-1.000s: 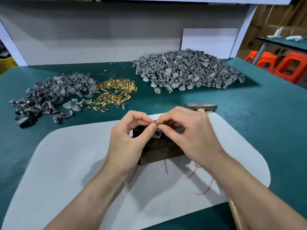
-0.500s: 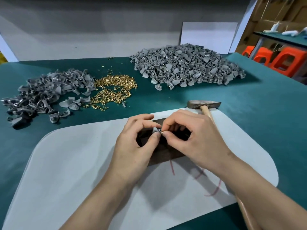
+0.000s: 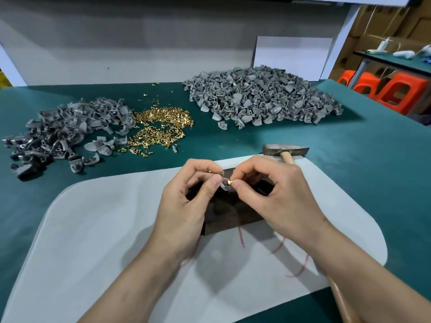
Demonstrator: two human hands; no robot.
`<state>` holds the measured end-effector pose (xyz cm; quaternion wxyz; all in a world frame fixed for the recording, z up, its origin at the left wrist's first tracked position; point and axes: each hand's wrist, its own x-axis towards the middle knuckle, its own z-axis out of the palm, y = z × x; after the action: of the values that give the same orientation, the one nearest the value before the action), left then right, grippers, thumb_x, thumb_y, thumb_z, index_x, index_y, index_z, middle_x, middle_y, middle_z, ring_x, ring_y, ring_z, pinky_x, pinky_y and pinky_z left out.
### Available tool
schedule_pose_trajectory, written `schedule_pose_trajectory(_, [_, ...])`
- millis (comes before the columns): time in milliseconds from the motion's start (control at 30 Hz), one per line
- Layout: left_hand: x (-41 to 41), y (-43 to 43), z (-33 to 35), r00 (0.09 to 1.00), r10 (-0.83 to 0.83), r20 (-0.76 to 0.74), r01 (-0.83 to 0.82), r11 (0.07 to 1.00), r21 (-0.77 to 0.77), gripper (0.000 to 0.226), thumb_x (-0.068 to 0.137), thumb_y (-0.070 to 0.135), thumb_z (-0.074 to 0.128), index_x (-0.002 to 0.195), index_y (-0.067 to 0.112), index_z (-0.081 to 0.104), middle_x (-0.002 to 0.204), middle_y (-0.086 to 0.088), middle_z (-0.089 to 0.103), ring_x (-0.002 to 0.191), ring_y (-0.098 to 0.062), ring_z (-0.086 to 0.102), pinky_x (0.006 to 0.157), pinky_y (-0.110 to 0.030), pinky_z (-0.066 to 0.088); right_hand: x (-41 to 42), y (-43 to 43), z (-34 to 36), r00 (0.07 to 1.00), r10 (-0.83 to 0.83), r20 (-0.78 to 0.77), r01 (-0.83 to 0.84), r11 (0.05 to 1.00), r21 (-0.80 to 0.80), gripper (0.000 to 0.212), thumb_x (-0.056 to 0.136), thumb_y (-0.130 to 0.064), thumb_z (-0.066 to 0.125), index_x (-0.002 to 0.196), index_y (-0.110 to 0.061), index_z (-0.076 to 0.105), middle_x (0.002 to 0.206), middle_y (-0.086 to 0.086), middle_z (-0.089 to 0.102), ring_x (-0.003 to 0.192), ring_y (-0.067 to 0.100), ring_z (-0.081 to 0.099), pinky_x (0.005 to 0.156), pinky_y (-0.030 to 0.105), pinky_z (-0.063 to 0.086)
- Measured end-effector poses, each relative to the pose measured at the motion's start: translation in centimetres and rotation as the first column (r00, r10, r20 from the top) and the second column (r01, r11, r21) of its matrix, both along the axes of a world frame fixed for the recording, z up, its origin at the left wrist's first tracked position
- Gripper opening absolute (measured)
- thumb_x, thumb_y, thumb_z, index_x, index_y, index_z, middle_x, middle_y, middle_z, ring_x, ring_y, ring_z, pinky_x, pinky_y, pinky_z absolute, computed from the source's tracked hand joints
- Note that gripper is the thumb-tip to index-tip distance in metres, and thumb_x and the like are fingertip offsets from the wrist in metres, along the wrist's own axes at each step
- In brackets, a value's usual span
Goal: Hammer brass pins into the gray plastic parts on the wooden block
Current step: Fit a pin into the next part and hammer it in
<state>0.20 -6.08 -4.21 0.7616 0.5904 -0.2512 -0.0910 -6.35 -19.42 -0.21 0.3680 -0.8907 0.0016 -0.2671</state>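
The left hand [image 3: 186, 201] is pinching a small gray plastic part [image 3: 224, 185] between thumb and forefinger, holding it over the far top edge of the dark wooden block [image 3: 231, 217]. The right hand [image 3: 277, 201] is pinching a brass pin [image 3: 229, 182] at its fingertips and pressing it against that part. Whether the pin is already sitting in a hole cannot be told, nor whether the part is touching the block.

The block is lying on a white mat [image 3: 105, 229] marked with red lines, and both forearms are reaching across it. A hammer [image 3: 285, 149] is lying just beyond the right hand, its wooden handle passing under the right forearm.

The mat is resting on a green table cover [image 3: 373, 164]. Farther back, a heap of loose brass pins [image 3: 161, 127] is lying beside a darker pile of gray parts [image 3: 63, 129] on the left. A larger gray pile [image 3: 261, 96] is sitting well apart on the right. Orange stools [image 3: 396, 92] are standing past the table's right edge.
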Motion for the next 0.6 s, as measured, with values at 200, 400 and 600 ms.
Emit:
schedule_pose_trajectory(200, [-0.01, 0.02, -0.03, 1.0, 0.016, 0.012, -0.016, 1.0, 0.02, 0.007, 0.08, 0.023, 0.066, 0.085, 0.027, 0.07, 0.082, -0.004, 0.071, 0.08, -0.011, 0.063, 0.078, -0.03, 0.048, 0.03, -0.01, 0.02, 1.0, 0.007, -0.005, -0.007, 1.0, 0.009, 0.015, 0.078, -0.008, 0.073, 0.072, -0.02, 0.065, 0.071, -0.007, 0.066, 0.073, 0.01, 0.059, 0.076, 0.01, 0.039])
schedule_pose_trajectory(400, [-0.1, 0.17, 0.12, 0.999, 0.001, 0.036, -0.003, 0.997, 0.074, 0.017, 0.075, 0.02, 0.069, 0.09, 0.03, 0.071, 0.079, 0.007, 0.069, 0.079, -0.005, 0.063, 0.075, -0.02, 0.049, 0.07, -0.04, 0.04, 0.999, -0.033, -0.032, 0.031, 0.998, -0.061, 0.013, 0.077, -0.008, 0.073, 0.072, -0.018, 0.066, 0.071, -0.007, 0.066, 0.073, 0.01, 0.058, 0.081, -0.002, 0.026])
schedule_pose_trajectory(600, [-0.19, 0.23, 0.21, 1.0, -0.019, 0.018, 0.018, 0.997, 0.073, 0.019, 0.075, 0.018, 0.068, 0.089, 0.03, 0.068, 0.08, 0.009, 0.068, 0.079, -0.004, 0.061, 0.074, -0.021, 0.049, 0.14, -0.11, -0.05, 0.998, -0.042, -0.049, 0.042, 0.999, -0.01, 0.012, 0.077, -0.01, 0.073, 0.072, -0.019, 0.067, 0.071, -0.006, 0.066, 0.073, 0.008, 0.057, 0.078, 0.002, 0.032])
